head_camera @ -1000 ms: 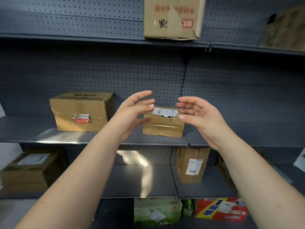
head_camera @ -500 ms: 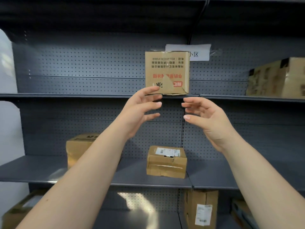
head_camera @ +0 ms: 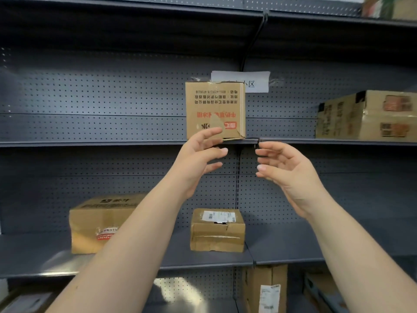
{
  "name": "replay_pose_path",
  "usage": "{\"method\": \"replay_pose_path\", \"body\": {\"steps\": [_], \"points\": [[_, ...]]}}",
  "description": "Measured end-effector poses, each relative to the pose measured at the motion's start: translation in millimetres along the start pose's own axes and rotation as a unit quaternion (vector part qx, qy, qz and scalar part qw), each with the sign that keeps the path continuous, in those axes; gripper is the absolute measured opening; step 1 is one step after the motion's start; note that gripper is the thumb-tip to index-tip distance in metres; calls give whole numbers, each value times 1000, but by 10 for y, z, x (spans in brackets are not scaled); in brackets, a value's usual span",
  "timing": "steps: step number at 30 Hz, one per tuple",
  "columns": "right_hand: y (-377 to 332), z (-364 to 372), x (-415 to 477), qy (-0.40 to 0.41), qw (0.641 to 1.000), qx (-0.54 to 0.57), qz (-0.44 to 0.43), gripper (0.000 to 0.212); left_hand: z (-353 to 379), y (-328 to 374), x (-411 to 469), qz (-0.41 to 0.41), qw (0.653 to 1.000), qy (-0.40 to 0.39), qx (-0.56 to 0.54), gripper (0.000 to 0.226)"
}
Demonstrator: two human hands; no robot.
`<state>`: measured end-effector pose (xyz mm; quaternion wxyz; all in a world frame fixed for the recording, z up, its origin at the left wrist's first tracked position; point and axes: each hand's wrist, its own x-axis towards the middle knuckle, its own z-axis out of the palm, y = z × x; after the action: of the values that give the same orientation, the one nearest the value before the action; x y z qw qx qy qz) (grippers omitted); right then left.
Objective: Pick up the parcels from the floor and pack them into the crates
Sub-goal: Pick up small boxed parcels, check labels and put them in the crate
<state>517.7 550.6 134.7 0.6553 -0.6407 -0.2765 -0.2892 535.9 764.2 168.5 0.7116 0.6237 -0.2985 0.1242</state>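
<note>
At the far left, a large brown parcel (head_camera: 99, 224) with a red and white sticker sat on the middle shelf (head_camera: 282, 249) of the grey pegboard rack. Your left hand (head_camera: 198, 159) was raised in front of the upper shelf's edge (head_camera: 90, 143), empty, with its fingers loosely spread and the palm turned to the right. Its top fingertips overlapped the bottom front of the printed parcel (head_camera: 215, 110), which stood on the upper shelf with its red and black lettering upside down. Whether they touched the cardboard could not be told. Below, between your forearms, a small parcel (head_camera: 217, 230) with a white label on top rested on the middle shelf, well apart from the large one. A white paper sign (head_camera: 257, 82) was taped to the pegboard just behind the printed parcel. Your right hand (head_camera: 286, 168) faced the left one, apart from it, fingers relaxed and holding nothing. Under it, an upright parcel (head_camera: 265, 288) stood on the lowest shelf. At the far right, a blurred wide parcel (head_camera: 367, 115) lay on the upper shelf.
</note>
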Motion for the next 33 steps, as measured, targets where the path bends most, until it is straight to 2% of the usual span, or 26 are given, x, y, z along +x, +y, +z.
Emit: {"method": "replay_pose_path", "body": {"steps": [10,15,26,33], "points": [[-85,-389,-407,75,997,-22,10,47,372,-212,-61,-35,998,-41,-24,43],[-244,-761,-516,70,996,-51,20,42,696,-279,-173,-44,996,-58,-43,45],[-910,-2030,-981,69,991,-111,9,46,2129,-309,-486,-25,997,-12,-75,40],[-1231,-3052,-1432,100,987,-127,21,46,3199,-264,-607,-31,996,-60,-55,46]]}}
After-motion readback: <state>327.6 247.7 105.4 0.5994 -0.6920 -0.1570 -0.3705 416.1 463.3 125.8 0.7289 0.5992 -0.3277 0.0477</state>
